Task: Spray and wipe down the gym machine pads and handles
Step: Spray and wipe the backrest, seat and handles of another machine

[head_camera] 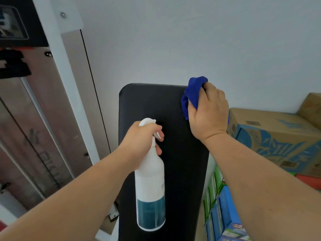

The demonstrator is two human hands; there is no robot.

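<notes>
Centrally, black pad [144,105] stands upright against white wall [191,40], right hand [210,113] pinching blue cloth [193,94] at its top-right corner, left hand [144,136] curled round white spray bottle [150,186], cardboard boxes [271,134] crowding right edge.

Matt black padded bench pad [173,105], soft blue cloth [192,94], white plastic spray bottle [150,180]

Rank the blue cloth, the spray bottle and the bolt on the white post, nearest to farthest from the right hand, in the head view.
1. blue cloth: gripped in the right hand, at the top right corner of the black pad.
2. spray bottle: lower left, held by the left hand over the pad.
3. bolt: far upper left, on the white post.
</notes>
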